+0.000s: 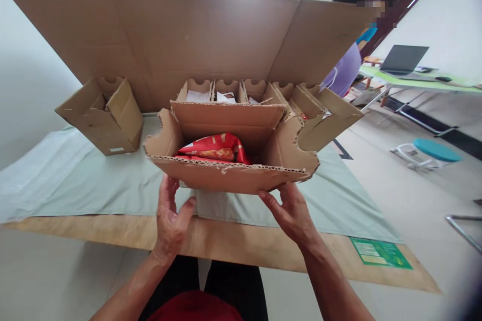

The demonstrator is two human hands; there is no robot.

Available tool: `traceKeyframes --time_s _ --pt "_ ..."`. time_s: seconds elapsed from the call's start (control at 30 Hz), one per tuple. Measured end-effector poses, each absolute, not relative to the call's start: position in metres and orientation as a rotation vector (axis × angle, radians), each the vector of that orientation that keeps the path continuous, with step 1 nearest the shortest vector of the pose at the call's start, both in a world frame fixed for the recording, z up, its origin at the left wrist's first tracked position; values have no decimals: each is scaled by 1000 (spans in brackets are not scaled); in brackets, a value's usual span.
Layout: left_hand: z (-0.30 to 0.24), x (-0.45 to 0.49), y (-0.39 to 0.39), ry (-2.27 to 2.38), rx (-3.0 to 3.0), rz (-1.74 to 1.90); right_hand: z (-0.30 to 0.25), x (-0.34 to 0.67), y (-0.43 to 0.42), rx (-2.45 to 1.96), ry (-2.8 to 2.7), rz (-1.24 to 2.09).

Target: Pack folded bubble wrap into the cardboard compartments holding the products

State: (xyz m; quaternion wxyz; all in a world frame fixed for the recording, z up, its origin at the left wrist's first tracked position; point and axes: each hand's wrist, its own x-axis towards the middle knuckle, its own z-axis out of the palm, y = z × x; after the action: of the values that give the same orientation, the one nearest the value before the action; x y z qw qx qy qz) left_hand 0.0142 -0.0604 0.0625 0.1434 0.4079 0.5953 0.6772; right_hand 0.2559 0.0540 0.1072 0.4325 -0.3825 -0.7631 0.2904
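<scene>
An open cardboard box [226,173] is lifted above the table's near edge, with a red snack packet [214,148] lying inside it. My left hand [171,215] cups the box's underside at its near left corner, thumb and fingers curled. Under the near right corner, my right hand [289,210] has its fingers pressed up against the bottom. Behind it a row of similar small boxes [241,91] holds white packets.
A big cardboard sheet [181,35] stands upright at the back. One empty small box [103,115] sits at the left on a pale green cloth [68,175] over the wooden table [233,243]. A person [348,67], a laptop [402,57] and a stool [433,151] are at the right.
</scene>
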Motion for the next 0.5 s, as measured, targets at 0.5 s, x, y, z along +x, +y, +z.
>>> traceKeyframes --time_s 0.5 --pt "28 -3 -68 1967 1303 1392 34 269 52 -1396 -1854 862"
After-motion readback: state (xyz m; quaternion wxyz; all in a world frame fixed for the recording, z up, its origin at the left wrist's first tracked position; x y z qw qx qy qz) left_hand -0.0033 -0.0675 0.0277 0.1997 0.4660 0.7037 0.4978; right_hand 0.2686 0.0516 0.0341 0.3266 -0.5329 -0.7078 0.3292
